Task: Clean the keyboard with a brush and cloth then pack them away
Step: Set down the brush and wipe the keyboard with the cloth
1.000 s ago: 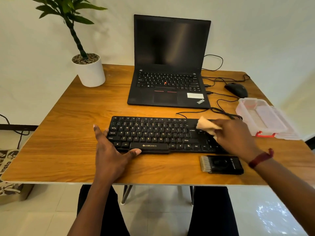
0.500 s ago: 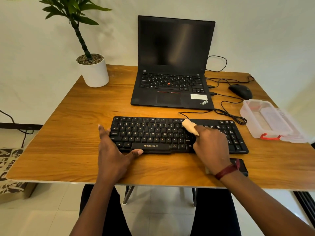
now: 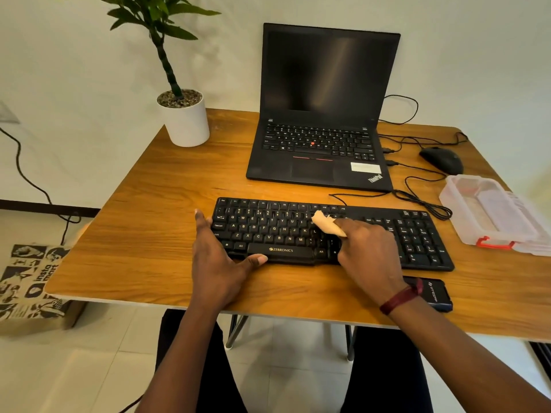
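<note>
A black keyboard (image 3: 268, 225) lies across the middle of the wooden table (image 3: 149, 234). My right hand (image 3: 368, 257) presses a small tan cloth (image 3: 326, 223) onto the keys right of the letter block. My left hand (image 3: 217, 263) rests flat at the keyboard's left front corner, fingers spread along its left edge and thumb touching the space bar. The black brush (image 3: 435, 293) lies on the table near the front edge, mostly hidden behind my right wrist.
An open black laptop (image 3: 325, 114) stands behind the keyboard. At the right are a black mouse (image 3: 442, 159), loose cables (image 3: 423, 201) and a clear plastic box (image 3: 489, 213) with a red latch. A white plant pot (image 3: 186, 120) occupies the back left corner.
My right hand has slid the cloth leftward over the keys, from the right end toward the middle. It now covers most of the brush. My left hand has stayed at the keyboard's left corner.
</note>
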